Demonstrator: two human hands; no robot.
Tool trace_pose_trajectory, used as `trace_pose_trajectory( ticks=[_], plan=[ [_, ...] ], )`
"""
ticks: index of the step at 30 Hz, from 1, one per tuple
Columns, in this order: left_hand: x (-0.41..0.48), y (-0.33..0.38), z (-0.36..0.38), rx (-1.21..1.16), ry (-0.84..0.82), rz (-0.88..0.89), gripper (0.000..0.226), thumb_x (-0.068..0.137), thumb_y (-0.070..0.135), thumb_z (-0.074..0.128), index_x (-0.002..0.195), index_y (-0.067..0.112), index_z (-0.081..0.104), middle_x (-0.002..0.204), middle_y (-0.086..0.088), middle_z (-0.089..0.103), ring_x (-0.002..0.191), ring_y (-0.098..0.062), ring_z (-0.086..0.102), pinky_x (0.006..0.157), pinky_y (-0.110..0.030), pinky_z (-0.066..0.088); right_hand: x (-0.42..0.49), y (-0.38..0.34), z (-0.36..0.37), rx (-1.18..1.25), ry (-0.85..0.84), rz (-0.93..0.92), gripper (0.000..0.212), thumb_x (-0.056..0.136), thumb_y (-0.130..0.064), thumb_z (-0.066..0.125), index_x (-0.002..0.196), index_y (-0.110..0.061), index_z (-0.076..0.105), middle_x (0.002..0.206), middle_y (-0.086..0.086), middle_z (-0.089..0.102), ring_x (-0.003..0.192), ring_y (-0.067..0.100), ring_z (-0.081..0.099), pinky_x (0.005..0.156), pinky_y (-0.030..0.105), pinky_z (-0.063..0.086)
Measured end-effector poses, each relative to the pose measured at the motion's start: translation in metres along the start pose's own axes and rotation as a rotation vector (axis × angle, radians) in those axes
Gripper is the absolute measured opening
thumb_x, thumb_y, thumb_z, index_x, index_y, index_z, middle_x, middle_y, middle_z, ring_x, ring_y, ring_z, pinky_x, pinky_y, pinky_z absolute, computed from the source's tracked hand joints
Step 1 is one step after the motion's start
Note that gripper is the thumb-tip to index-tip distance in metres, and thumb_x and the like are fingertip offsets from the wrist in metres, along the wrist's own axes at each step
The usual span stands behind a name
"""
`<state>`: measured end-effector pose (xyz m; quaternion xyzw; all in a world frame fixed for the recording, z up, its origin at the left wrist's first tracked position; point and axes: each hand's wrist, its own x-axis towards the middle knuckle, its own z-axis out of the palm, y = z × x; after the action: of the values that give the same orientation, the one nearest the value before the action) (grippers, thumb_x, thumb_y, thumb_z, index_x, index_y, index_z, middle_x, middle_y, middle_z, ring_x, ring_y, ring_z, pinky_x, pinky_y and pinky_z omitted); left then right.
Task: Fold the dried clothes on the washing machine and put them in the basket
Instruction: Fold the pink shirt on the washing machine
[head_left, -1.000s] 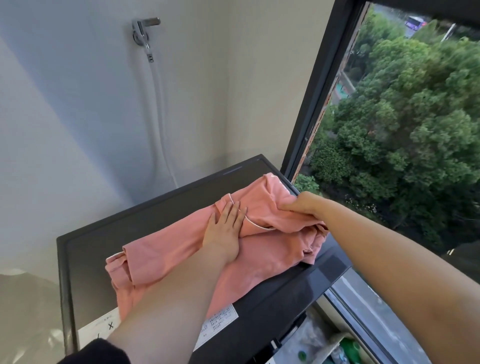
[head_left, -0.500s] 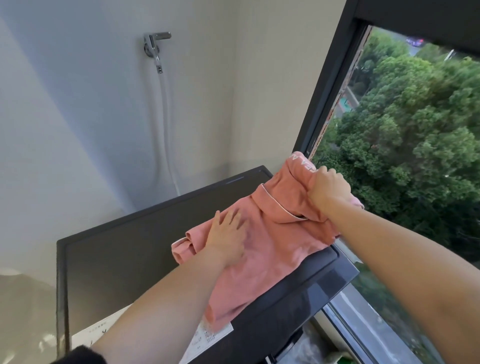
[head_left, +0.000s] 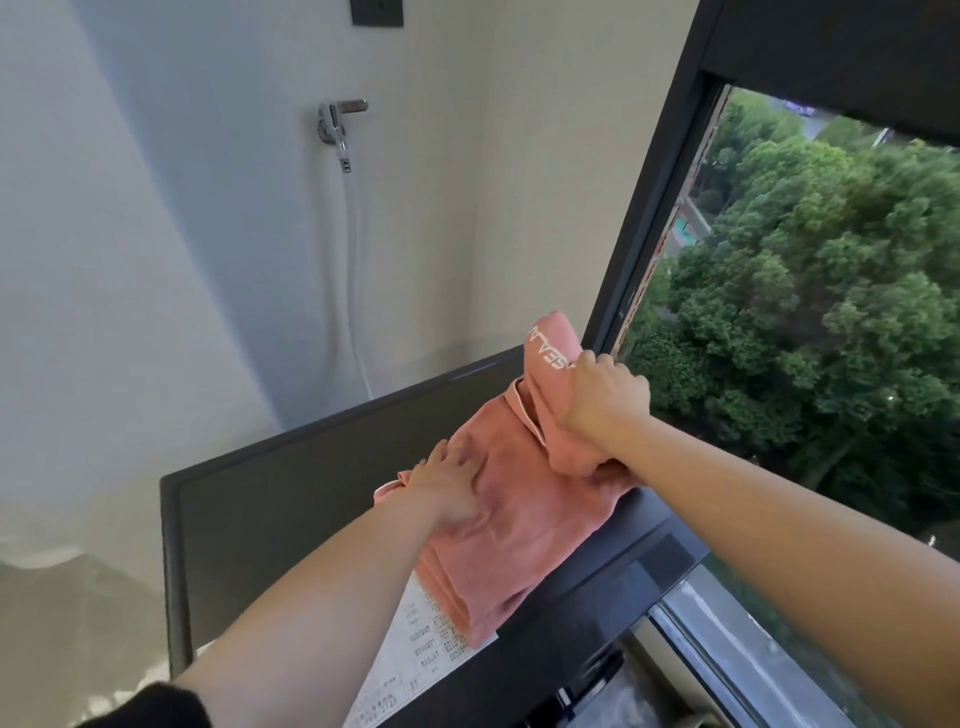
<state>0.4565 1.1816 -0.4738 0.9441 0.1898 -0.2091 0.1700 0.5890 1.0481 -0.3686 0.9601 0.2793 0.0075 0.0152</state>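
Observation:
A pink garment with white piping and white lettering lies on the dark lid of the washing machine, bunched toward its right side. My left hand presses flat on the cloth's left part with fingers spread. My right hand grips the garment's far right end and holds that end lifted above the lid, near the window frame. No basket is in view.
A white label sheet lies on the lid's near edge. A wall tap with a white hose hangs behind the machine. A dark window frame stands at the right, with trees outside.
My right hand took hold of the garment's right end and lifted it off the lid. The cloth gathered from the left toward the right. My left hand stayed pressed on it.

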Motion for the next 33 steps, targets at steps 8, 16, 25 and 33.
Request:
trace_pose_trajectory(
  ticks=[8, 16, 25, 33],
  plan=[
    [-0.034, -0.045, -0.011, -0.085, 0.228, -0.346, 0.044, 0.089, 0.043, 0.046, 0.126, 0.019, 0.045, 0.123, -0.005, 0.051, 0.113, -0.027, 0.052, 0.088, -0.037, 0.047, -0.053, -0.035, -0.005, -0.069, 0.08, -0.171, 0.043, 0.083, -0.024, 0.064, 0.118, -0.01, 0.043, 0.116, 0.007, 0.05, 0.107, 0.027, 0.052, 0.067, 0.034, 0.043],
    [-0.05, -0.059, -0.004, -0.359, 0.16, -0.366, 0.03, 0.09, 0.037, 0.047, 0.104, 0.012, 0.057, 0.093, -0.003, 0.058, 0.085, -0.023, 0.061, 0.067, -0.027, 0.047, -0.085, -0.075, 0.004, -0.116, 0.132, -0.344, 0.04, 0.089, -0.022, 0.057, 0.125, -0.013, 0.041, 0.12, 0.005, 0.046, 0.107, 0.023, 0.048, 0.067, 0.031, 0.036],
    [-0.068, -0.102, -0.012, -1.321, 0.159, -0.466, 0.04, 0.102, 0.034, 0.034, 0.098, 0.008, 0.064, 0.098, -0.016, 0.067, 0.087, -0.029, 0.063, 0.067, -0.034, 0.051, -0.13, -0.109, 0.028, 0.23, -0.151, -0.69, 0.024, 0.094, -0.024, 0.042, 0.115, -0.016, 0.052, 0.11, 0.001, 0.051, 0.095, 0.023, 0.054, 0.075, 0.036, 0.049],
    [-0.053, -0.076, -0.036, -0.846, 0.297, -0.224, 0.05, 0.086, 0.058, 0.051, 0.097, 0.012, 0.066, 0.098, 0.002, 0.061, 0.098, -0.019, 0.055, 0.085, -0.03, 0.042, -0.084, -0.075, 0.044, 0.099, -0.107, -0.288, 0.033, 0.094, -0.022, 0.041, 0.126, -0.014, 0.045, 0.129, 0.005, 0.042, 0.117, 0.026, 0.04, 0.094, 0.035, 0.035]
  ],
)
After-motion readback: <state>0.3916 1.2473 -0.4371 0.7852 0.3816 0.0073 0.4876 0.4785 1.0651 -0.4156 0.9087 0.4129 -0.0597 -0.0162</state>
